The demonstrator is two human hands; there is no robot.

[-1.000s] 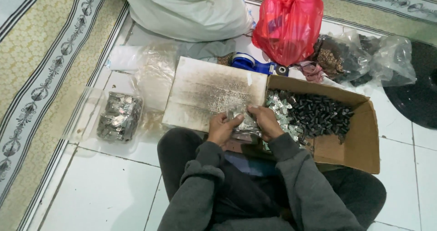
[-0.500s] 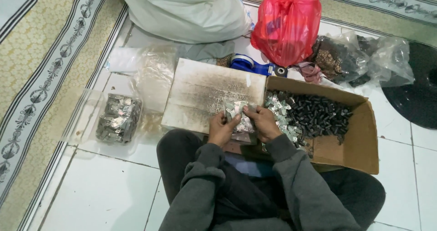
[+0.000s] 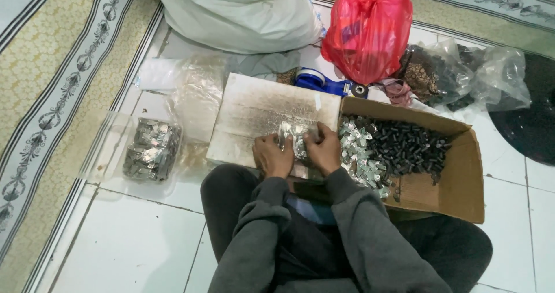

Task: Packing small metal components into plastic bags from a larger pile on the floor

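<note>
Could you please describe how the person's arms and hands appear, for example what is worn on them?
Both arms wear long dark grey sleeves of a soft, sweatshirt-like fabric, with ribbed cuffs at the wrists. The left hand and right hand are bare: no gloves. No ring or watch shows.

Left hand (image 3: pixel 273 156) and right hand (image 3: pixel 324 150) curl together, fingers pinching.
</note>
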